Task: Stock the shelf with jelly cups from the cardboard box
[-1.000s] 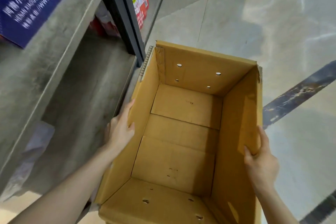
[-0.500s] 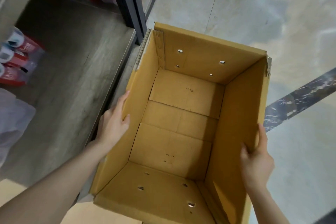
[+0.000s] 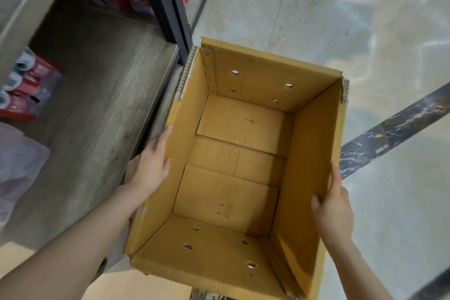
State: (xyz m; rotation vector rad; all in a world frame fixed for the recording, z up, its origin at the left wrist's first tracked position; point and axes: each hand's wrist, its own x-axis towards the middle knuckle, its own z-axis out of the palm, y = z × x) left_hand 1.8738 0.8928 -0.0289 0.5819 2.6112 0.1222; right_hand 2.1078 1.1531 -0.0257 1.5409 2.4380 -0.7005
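Between your two hands sits the cardboard box (image 3: pixel 233 165), open at the top, with only its bare bottom flaps showing inside. Your left hand (image 3: pixel 149 168) lies against the outside of the left wall, fingers straight and close together, the thumb hooked over the rim to the inside. Your right hand (image 3: pixel 332 207) grips the right wall: the thumb presses on the inner face, and the fingers wrap outside, where you cannot see them. To the left, the shelf (image 3: pixel 97 114) carries red jelly cups (image 3: pixel 22 90) at its far left side, well apart from the box.
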